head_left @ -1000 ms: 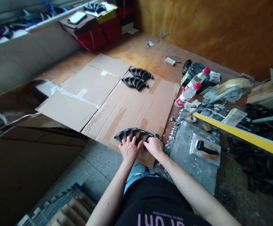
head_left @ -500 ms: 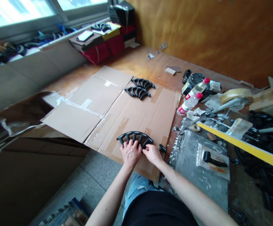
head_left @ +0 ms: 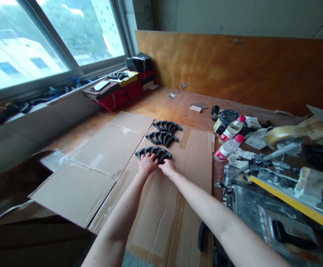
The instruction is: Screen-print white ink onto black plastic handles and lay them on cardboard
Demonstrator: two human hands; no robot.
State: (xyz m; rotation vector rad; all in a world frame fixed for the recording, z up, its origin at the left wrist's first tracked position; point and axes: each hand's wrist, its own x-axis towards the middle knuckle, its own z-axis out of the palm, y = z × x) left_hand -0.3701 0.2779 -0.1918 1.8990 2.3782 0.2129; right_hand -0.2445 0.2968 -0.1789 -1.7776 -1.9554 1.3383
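A fan-shaped row of black T-shaped handles [head_left: 155,150] lies on the flattened cardboard [head_left: 186,185]. My left hand [head_left: 147,165] rests over its near side, fingers curled among the handles. At the row's right end, my right hand [head_left: 167,167] pinches the last handle, its fingertips partly hidden. Just beyond are two similar rows, a middle row of handles [head_left: 161,138] and a far row of handles [head_left: 168,126]. A single black handle [head_left: 201,237] lies near the cardboard's right edge, partly covered by my right forearm.
Right of the cardboard stand two red-capped bottles [head_left: 226,150] and a dark tub [head_left: 228,118]. A yellow-edged bar [head_left: 295,204], tape [head_left: 285,135] and clutter fill the right side. Red bundles [head_left: 112,99] sit by the window. A wooden board [head_left: 233,70] closes off the back.
Both hands and the row of handles have moved away from my body, up close to the two other rows. My view has tilted upward.
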